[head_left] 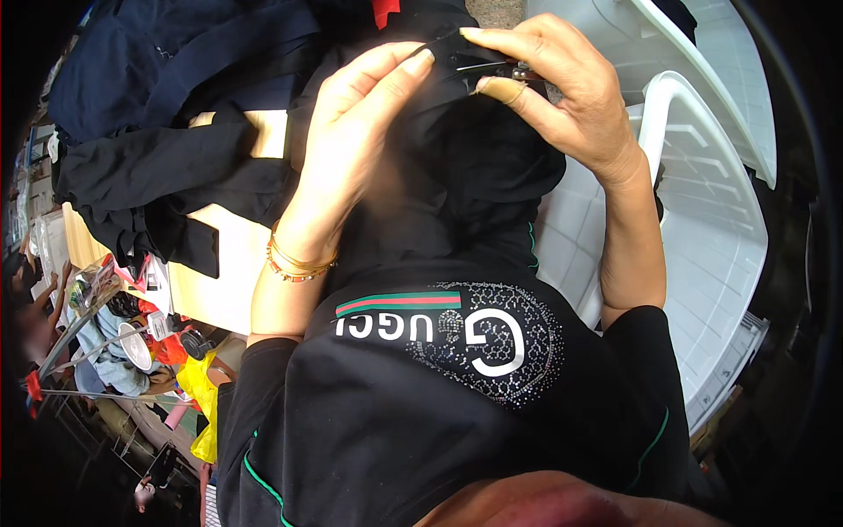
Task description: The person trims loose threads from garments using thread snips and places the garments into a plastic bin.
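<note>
Black cloth (439,184) lies across my lap and runs up to both hands. My left hand (356,110) is closed, its thumb and forefinger pinching a fold of this cloth at the top. Just to the right, my right hand (575,97) grips small thread snips (488,67), their thin metal blade pointing left at the pinched fold. The snips' handle is partly hidden between thumb and fingers. A tan wrap (502,89) covers my right thumb. Gold bracelets (299,266) circle my left wrist.
Dark navy garments (167,66) and black pieces (158,171) heap over a pale wooden table (224,263) on the left. White plastic bins (716,228) stand close at my right arm. Beyond the table are a yellow bag (200,404), a small white fan (135,345) and people in the distance.
</note>
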Demonstrator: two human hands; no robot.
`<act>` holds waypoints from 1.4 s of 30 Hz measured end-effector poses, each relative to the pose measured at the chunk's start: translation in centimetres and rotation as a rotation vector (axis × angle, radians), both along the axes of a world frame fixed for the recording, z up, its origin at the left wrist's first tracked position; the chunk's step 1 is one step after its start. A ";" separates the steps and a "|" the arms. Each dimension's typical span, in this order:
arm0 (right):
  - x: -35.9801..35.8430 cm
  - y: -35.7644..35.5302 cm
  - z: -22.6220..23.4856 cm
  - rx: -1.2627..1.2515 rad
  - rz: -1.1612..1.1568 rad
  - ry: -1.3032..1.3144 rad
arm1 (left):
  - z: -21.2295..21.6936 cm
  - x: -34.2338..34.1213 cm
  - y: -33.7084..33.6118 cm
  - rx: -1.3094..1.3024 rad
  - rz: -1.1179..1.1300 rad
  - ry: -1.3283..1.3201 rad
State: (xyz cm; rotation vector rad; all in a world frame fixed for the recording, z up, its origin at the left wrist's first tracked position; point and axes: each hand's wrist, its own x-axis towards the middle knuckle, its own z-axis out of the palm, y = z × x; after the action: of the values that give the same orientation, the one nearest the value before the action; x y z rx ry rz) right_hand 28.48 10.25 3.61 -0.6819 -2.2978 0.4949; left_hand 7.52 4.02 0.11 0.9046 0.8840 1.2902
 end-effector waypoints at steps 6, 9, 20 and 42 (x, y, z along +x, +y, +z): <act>-0.3 -0.1 -0.8 0.003 -0.040 -0.003 | 0.4 0.3 0.1 0.042 -0.027 0.035; -0.1 0.4 -0.9 0.066 0.006 -0.015 | 0.2 0.3 0.1 0.045 -0.023 0.076; -0.7 0.0 -2.1 -0.641 -0.083 0.218 | -0.8 0.8 0.2 0.025 -0.053 0.052; -1.3 -0.4 -1.5 -0.543 -0.306 0.031 | -3.2 -2.5 -1.2 -0.167 -0.158 -0.009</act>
State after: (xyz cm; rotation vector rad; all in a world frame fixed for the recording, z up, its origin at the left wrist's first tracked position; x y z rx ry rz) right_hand 27.14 9.84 2.11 -1.2507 -1.9808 0.9837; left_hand 4.98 2.86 -3.05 0.8194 0.8816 1.0673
